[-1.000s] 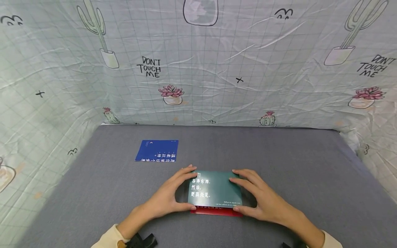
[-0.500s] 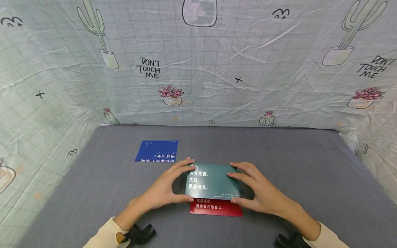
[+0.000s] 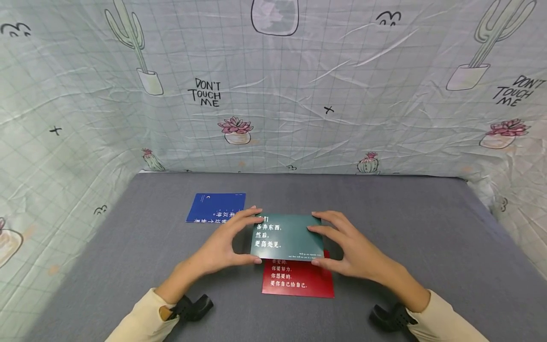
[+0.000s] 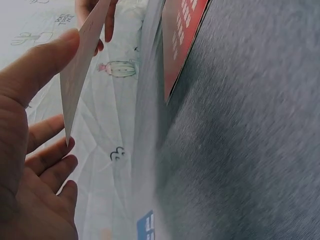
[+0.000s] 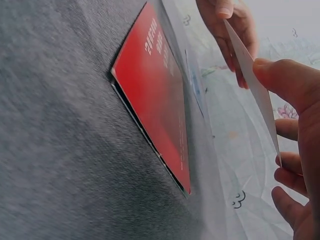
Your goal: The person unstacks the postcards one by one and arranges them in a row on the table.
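A teal-green card (image 3: 290,237) with white lettering is raised off the table between both hands. My left hand (image 3: 215,249) pinches its left end, thumb at the near edge and fingers at the far edge. At the opposite end my right hand (image 3: 359,256) pinches it the same way. Both wrist views catch this card nearly edge-on, in the air. A red card (image 3: 297,282) with white characters lies below and nearer, its far part covered by the green card. In the right wrist view a dark layer shows under the red card (image 5: 155,95).
A blue card (image 3: 213,204) with white lettering lies on the grey tabletop (image 3: 384,213), further back and to the left. Behind and beside the table hangs a pale cactus-print cloth (image 3: 290,95). Each wrist wears a black strap-on device (image 3: 194,308).
Both hands have carried the green card away from the body and slightly left, up off the red card, which now shows much more. The red and blue cards have stayed put.
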{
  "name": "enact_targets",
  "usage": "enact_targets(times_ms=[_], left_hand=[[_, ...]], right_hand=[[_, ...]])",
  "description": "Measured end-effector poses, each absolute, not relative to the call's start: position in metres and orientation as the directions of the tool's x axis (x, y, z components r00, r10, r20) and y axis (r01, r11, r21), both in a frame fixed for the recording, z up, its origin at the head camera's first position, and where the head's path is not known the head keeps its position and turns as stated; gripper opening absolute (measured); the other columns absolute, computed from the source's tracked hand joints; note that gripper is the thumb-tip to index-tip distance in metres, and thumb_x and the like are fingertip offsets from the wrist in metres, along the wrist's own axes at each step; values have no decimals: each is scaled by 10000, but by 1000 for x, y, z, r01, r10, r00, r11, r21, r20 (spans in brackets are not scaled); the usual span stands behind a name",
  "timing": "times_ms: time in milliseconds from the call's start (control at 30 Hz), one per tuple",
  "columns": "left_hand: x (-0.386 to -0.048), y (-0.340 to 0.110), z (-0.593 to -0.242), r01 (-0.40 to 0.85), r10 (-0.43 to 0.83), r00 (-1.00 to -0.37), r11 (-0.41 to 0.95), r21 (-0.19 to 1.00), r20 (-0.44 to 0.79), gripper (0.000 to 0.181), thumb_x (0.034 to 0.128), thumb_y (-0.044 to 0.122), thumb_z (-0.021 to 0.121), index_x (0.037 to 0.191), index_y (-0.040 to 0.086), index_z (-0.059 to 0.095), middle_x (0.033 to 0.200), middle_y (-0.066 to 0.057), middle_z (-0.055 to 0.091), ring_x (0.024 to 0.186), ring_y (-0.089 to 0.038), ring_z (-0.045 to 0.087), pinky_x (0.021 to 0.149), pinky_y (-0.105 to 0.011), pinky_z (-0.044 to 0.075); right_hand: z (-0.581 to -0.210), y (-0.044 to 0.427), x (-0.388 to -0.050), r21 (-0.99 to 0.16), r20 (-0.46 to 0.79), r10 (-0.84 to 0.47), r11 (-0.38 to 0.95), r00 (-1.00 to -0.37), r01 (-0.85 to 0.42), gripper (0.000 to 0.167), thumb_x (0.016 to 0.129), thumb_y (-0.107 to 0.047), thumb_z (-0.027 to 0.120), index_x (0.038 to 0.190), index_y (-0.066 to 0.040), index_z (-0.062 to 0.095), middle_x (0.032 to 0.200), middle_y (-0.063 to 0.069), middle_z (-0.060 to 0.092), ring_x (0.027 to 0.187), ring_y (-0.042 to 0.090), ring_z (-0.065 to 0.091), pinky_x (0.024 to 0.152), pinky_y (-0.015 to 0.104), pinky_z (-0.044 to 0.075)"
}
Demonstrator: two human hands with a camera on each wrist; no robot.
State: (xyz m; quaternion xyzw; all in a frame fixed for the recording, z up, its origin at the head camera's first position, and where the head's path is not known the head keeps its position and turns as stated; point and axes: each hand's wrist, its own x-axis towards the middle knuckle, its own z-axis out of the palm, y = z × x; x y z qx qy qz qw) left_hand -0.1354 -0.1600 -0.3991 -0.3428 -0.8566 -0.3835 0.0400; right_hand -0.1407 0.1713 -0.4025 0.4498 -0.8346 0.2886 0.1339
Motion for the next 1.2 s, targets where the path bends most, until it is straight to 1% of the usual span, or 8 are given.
enact_targets(times_ms=[167, 367, 600, 733, 900, 1033, 1100, 1200], left_hand=[[-143, -163, -397, 610, 555, -769, 489, 623, 317, 799, 705, 314, 857, 1390, 145, 482, 1502, -37, 348, 1420, -209, 218, 1044, -587, 305], [-155, -167, -394, 561, 536, -802, 523, 641, 264, 796, 713, 307, 851, 1396, 147, 476, 1519, -36, 324, 1424, -203, 206, 1039, -575, 320], [-168, -170, -389, 562, 535, -805, 545, 622, 258, 806, 711, 338, 849, 1397, 140, 474, 1525, -9, 315, 1423, -216, 210, 1030, -582, 326], [-176, -172, -388, 553, 529, -812, 563, 614, 247, 819, 703, 335, 854, 1400, 140, 472, 1531, -9, 305, 1426, -239, 199, 1052, -596, 285], [-184, -175, -390, 533, 518, -826, 592, 604, 221, 848, 703, 341, 852, 1416, 121, 449, 1540, -30, 285, 1424, -304, 190, 1088, -591, 215], [-191, -177, -393, 510, 506, -840, 615, 602, 194, 862, 701, 330, 852, 1423, 106, 437, 1542, -81, 279, 1416, -358, 186, 1098, -580, 197], [-195, -178, -395, 506, 508, -842, 624, 596, 182, 861, 703, 330, 849, 1421, 98, 437, 1536, -106, 288, 1418, -346, 188, 1109, -562, 188], [-201, -179, -397, 512, 520, -837, 637, 577, 169, 855, 707, 338, 843, 1413, 73, 441, 1521, -113, 317, 1425, -291, 191, 1135, -508, 156]], right_hand=[[-401, 166, -149, -349, 491, -676, 425, -550, -835, 626, 805, -430, 752, 1308, -105, 570, 1446, 78, 389, 1289, 260, 353, 948, 486, 446], [-399, 162, -160, -346, 486, -672, 439, -559, -829, 620, 806, -429, 748, 1305, -102, 577, 1440, 76, 394, 1300, 253, 340, 956, 463, 449], [-399, 158, -176, -343, 504, -671, 423, -544, -839, 597, 812, -393, 755, 1291, -80, 584, 1410, 137, 416, 1281, 278, 355, 926, 500, 455], [-399, 155, -183, -339, 488, -677, 435, -551, -834, 600, 808, -394, 758, 1288, -77, 589, 1406, 148, 419, 1283, 277, 351, 940, 488, 449], [-399, 151, -192, -338, 451, -688, 458, -568, -822, 596, 796, -373, 770, 1281, -73, 597, 1412, 155, 414, 1286, 269, 346, 954, 476, 443], [-402, 147, -200, -336, 426, -691, 478, -584, -811, 600, 788, -366, 777, 1283, -79, 599, 1417, 152, 413, 1285, 255, 345, 963, 458, 439], [-403, 145, -204, -336, 415, -691, 488, -592, -806, 600, 788, -368, 776, 1283, -77, 600, 1415, 149, 416, 1281, 253, 348, 961, 453, 442], [-405, 142, -209, -336, 388, -694, 506, -606, -795, 604, 794, -384, 768, 1287, -78, 599, 1414, 147, 416, 1278, 247, 347, 962, 444, 445]])
